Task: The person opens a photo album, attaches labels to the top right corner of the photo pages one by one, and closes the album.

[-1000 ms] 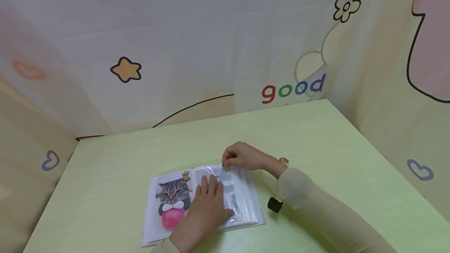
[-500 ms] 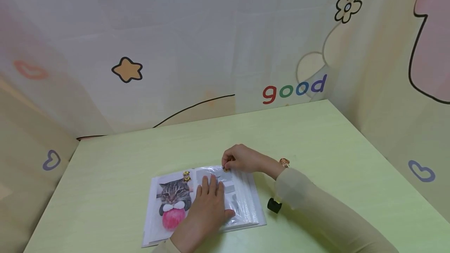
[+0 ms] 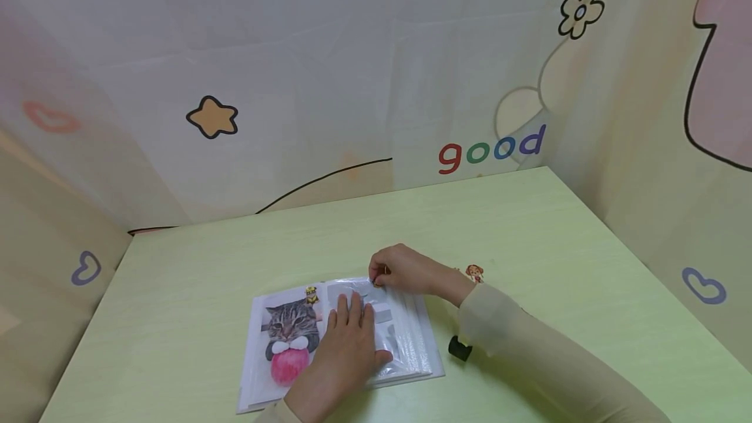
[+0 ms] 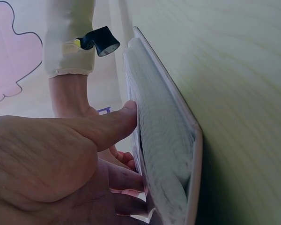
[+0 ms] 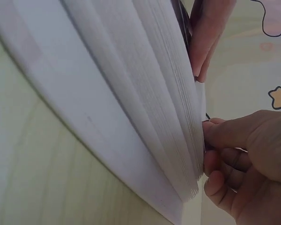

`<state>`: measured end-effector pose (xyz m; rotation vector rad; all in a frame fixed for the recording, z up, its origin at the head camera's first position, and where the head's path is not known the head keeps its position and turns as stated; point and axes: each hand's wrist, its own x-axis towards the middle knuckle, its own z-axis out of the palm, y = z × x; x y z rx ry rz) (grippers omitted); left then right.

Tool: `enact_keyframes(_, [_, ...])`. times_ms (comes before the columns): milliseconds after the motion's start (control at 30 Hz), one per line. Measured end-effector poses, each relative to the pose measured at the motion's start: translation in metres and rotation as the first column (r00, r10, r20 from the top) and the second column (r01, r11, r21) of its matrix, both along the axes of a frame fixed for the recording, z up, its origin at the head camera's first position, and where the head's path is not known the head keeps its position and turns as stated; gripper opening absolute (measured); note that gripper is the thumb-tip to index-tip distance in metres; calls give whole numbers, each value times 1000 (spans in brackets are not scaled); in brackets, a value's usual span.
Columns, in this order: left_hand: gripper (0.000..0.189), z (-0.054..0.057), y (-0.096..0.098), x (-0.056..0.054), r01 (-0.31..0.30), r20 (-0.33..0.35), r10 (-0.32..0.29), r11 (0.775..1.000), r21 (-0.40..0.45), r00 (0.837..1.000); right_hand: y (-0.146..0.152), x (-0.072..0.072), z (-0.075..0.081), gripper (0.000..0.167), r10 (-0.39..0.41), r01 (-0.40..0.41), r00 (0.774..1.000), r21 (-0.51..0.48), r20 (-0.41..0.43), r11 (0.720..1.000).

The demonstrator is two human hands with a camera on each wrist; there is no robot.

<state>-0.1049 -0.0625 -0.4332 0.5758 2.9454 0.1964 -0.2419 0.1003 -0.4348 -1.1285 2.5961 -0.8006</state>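
Observation:
An open photo album (image 3: 420,338) with clear sleeves lies on the table. Its left page shows a cat picture (image 3: 290,328) with a pink ball, and a small cartoon dog sticker (image 3: 311,294) sits above it. My left hand (image 3: 346,351) rests on the right page with fingers straight and thumb spread. At that page's top edge, my right hand (image 3: 402,269) has its fingers curled and pinches a small cartoon sticker (image 3: 377,284), mostly hidden by the fingertips. In the right wrist view the right thumb and fingers (image 5: 215,136) meet right at the edge of the album's thick pages (image 5: 145,93).
Another cartoon dog sticker (image 3: 474,273) lies on the light green table (image 3: 194,331) beyond the right forearm. A black device (image 3: 459,348) hangs at the right sleeve. A printed cloth (image 3: 329,103) stands behind and around the table.
My right hand has lowered slightly at the page's top edge, and less of the pinched sticker shows under its fingers. The left hand and the album stay in place.

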Motion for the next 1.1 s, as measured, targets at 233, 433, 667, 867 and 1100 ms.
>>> enact_keyframes(233, [82, 1, 0, 1, 8, -5, -8, 1000, 2, 1000, -2, 8, 0, 7, -64, 66, 996, 25, -69, 998])
enact_keyframes(433, [82, 0, 1, 2, 7, -22, -7, 1000, -12, 1000, -3, 12, -2, 5, -84, 87, 991, 24, -103, 996])
enact_keyframes(667, [82, -1, 0, 2, 11, -28, -12, 1000, -16, 1000, -1, 12, -4, 5, -95, 98, 988, 12, -119, 995])
enact_keyframes(867, [83, -1, 1, 1, 7, -18, -8, 1000, -11, 1000, 6, 17, -6, 12, -148, 151, 969, 3, -198, 989])
enact_keyframes(1100, [82, -2, 0, 2, 15, -44, -16, 1000, -17, 999, 15, 45, -1, 25, -112, 114, 943, -11, -314, 993])
